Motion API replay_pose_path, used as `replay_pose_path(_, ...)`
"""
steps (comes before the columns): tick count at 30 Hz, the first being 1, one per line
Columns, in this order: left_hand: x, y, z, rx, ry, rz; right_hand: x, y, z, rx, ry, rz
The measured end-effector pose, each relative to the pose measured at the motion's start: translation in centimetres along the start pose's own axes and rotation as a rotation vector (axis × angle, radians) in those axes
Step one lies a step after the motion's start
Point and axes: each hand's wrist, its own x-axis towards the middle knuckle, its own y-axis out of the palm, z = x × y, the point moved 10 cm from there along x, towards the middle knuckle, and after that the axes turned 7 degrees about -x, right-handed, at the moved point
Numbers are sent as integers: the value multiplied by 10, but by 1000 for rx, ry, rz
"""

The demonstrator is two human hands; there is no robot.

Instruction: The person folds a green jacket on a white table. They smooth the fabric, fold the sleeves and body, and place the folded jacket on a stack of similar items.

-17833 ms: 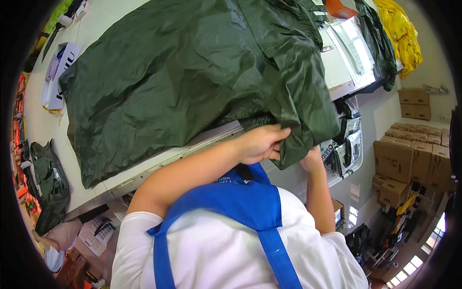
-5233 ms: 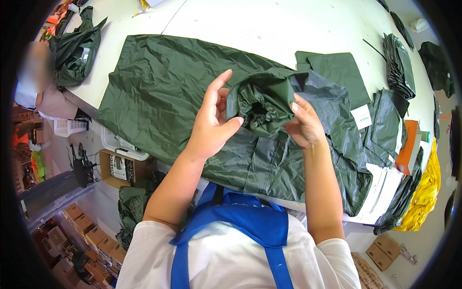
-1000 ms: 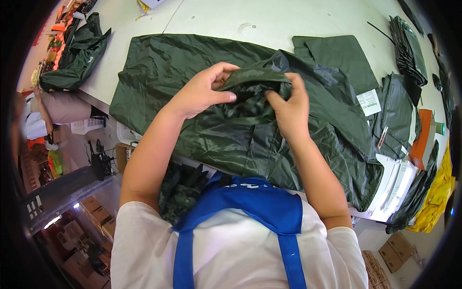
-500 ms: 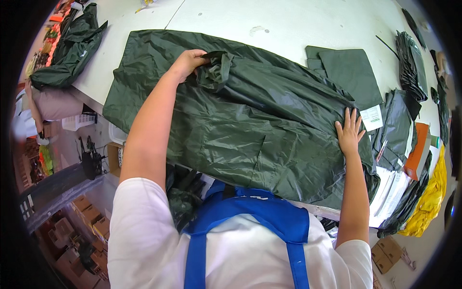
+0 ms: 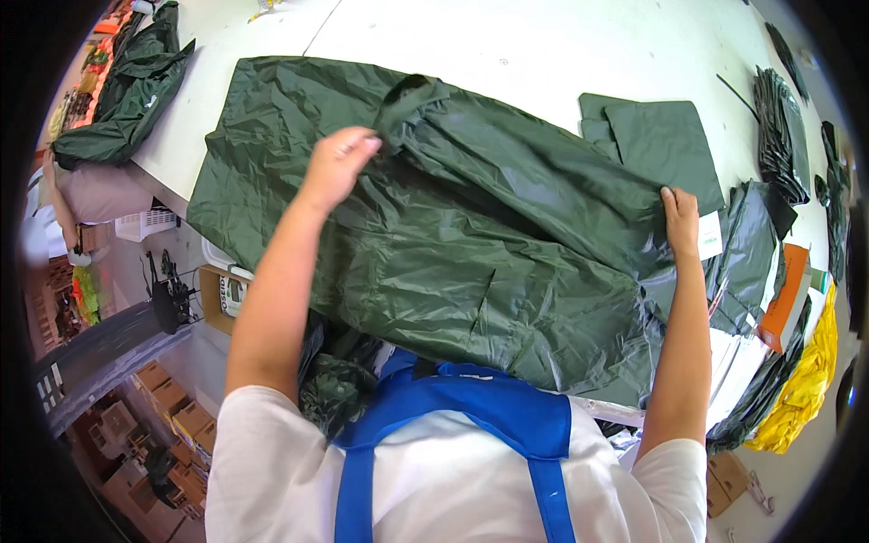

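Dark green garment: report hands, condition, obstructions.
Left hand at dark green garment, grip unclear. Right hand gripping it. Garment spread, wrinkled. Folded green cloth beyond right hand.

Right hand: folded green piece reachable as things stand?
Likely yes: the folded green piece lies just beyond the right hand, mostly uncovered, though that hand seems to grip the green garment.

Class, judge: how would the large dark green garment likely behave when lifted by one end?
The large dark green garment would probably droop, given its creases and soft folds. Its sheen suggests it may slip over the white table. Seemingly thin, it is likely light for its size.
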Motion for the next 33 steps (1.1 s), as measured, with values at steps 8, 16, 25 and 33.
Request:
replay_pose_path(8, 17, 2, -14, -108, -105, 173, -11, -6, 40, -525, 125, -154)
replay_pose_path(16, 81, 13, 7, 432, -80, -214, -11, 1, 34, -410, 118, -184)
replay_pose_path(25, -71, 93, -64, 530, 378, 374, -186, -33, 29, 150, 224, 89)
replay_pose_path(33, -63, 137, -54, 892, 499, 345, -197, -16, 36, 132, 258, 128)
